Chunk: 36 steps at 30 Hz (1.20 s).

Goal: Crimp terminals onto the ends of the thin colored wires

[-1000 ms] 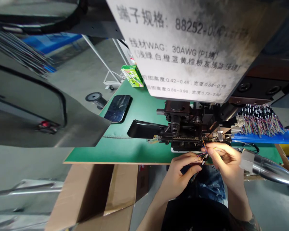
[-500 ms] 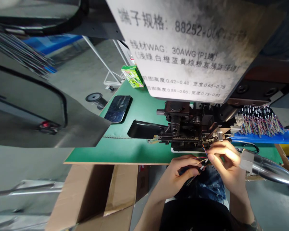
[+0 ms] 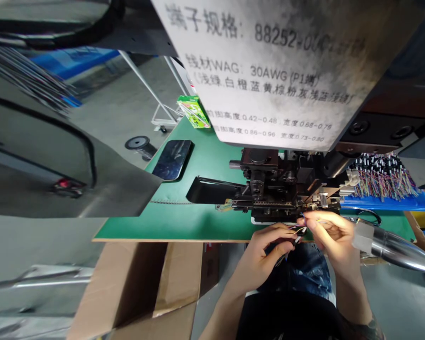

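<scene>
Just in front of the crimping machine (image 3: pixel 265 189), both hands work at one thin multicoloured wire harness (image 3: pixel 299 238) with small white and black parts on it. My left hand (image 3: pixel 265 250) is closed around the bundle, thumb and fingers together, with dark wire ends hanging below. My right hand (image 3: pixel 333 238) pinches a single fine wire of the harness between thumb and forefinger, close to the machine's terminal strip (image 3: pixel 272 204). A blue wire tip pokes out past the right fingertips. The pinched part itself is hidden by the fingers.
A printed label sheet (image 3: pixel 269 80) hangs over the machine. On the green table (image 3: pixel 134 229) lie a phone (image 3: pixel 173 160) and a green box (image 3: pixel 194 112). A blue tray (image 3: pixel 386 204) of wire harnesses stands right, behind a metal nozzle (image 3: pixel 400 248). Cardboard boxes (image 3: pixel 179 278) sit below.
The orange-tipped wire that stood up from my right fingertips no longer shows there; a blue tip does. My right fingers have shifted slightly, and the left hand still holds the bundle.
</scene>
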Tool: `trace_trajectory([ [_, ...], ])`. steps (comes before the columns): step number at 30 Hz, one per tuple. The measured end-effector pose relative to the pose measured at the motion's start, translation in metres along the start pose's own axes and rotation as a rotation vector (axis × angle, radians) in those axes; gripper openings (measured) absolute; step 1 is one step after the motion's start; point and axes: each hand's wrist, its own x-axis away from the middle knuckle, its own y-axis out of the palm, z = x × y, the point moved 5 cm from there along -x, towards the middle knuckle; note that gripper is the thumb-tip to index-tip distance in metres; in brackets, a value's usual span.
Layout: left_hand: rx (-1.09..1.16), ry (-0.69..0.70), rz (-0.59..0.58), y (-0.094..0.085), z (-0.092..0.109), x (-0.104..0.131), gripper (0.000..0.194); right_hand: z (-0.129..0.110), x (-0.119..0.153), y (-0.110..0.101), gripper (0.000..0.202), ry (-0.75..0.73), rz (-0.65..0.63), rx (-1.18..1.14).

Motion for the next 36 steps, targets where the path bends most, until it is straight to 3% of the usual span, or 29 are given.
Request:
trace_trajectory([
  [7,-0.016,0.016,0.019,0.0,-0.001,0.002,0.021,-0.002,-0.002,0.002,0.016,0.01,0.005,-0.039],
  [13,-0.03,0.015,0.034,-0.001,0.001,0.002,0.023,0.004,-0.002,-0.002,0.021,-0.025,0.007,0.06],
  [16,0.062,-0.037,-0.011,-0.004,0.001,0.003,0.025,-0.002,-0.002,-0.005,0.014,-0.161,0.0,0.17],
  [20,0.313,-0.189,-0.179,-0.004,-0.002,0.008,0.038,-0.019,0.002,-0.001,0.012,-0.34,-0.105,0.192],
  [23,0.355,-0.235,-0.219,-0.004,-0.004,0.009,0.043,-0.015,0.005,-0.002,0.013,-0.237,-0.073,0.099],
  [30,0.094,-0.098,-0.078,-0.006,-0.002,0.004,0.025,0.006,0.002,-0.001,0.017,-0.108,0.01,0.086],
  [36,0.055,-0.045,-0.04,-0.007,0.0,0.004,0.018,-0.002,0.002,0.005,0.019,-0.015,0.065,0.013],
])
